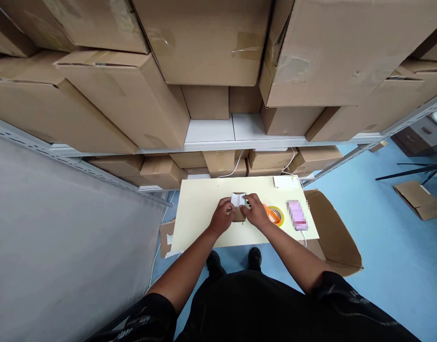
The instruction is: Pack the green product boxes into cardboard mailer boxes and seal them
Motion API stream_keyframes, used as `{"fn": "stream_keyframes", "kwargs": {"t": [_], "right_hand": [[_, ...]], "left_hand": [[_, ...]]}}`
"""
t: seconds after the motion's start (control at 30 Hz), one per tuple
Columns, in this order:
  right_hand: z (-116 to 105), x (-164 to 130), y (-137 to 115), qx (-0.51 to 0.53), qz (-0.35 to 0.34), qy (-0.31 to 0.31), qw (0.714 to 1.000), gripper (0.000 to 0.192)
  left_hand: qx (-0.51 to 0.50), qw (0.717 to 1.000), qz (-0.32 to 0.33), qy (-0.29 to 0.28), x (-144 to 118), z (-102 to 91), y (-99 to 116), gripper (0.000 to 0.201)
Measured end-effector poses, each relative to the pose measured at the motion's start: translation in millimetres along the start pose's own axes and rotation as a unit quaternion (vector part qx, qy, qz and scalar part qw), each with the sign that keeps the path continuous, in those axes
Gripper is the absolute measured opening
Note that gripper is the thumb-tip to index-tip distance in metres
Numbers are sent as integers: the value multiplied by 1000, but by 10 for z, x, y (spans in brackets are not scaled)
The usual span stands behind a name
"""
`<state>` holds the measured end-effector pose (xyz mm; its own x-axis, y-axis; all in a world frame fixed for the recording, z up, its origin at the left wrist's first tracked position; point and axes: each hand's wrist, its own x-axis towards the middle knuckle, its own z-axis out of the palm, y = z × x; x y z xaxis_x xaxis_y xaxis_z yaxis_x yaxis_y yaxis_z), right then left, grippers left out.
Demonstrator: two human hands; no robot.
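Right now both of my hands sit on a small brown cardboard box [239, 213] near the middle of the pale yellow table [200, 213]. My left hand [223, 216] curls round its left side, fingers closed on it, and my right hand [256, 212] presses in from the right, fingers bent over a white paper or flap [237, 199] on the box's far end. I cannot tell whether that white piece is a label or a separate item.

I judge the box light and fairly stiff at its edges but easy to dent on the flat faces, so the corners and side walls look like the safest hold. The white piece seems thin and likely to crease.

Just beside my right hand lies an orange tape dispenser [271, 213] with its yellowish tape roll [280, 214], close enough to bump. Further right rests a pink object [297, 215], blurred, with a white cable [303, 237] trailing off the table edge. A white card [285, 182] lies at the far right corner. An open carton [332, 237] stands on the blue floor [389, 247] to the right, and stacked boxes on shelving [211, 137] loom ahead.
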<state>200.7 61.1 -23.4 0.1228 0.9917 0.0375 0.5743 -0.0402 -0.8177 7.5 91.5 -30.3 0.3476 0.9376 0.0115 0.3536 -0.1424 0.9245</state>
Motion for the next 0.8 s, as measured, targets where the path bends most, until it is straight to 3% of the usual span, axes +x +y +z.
{"fn": "stream_keyframes", "kwargs": {"t": [0.23,0.43,0.6,0.8], "right_hand": [[-23,79,-191,-122,-46,-58,990,45],[-45,65,-206,-166,-53,-79,981,38],[-43,18,-176,-223,-105,-118,962,40],[-55,-13,-204,-227,-88,-119,963,32]], "left_hand": [[172,980,49,-86,165,-139,107,56],[218,959,47,-175,388,-204,120,76],[194,961,20,-195,519,-217,99,63],[174,967,5,-185,514,-239,136,58]]}}
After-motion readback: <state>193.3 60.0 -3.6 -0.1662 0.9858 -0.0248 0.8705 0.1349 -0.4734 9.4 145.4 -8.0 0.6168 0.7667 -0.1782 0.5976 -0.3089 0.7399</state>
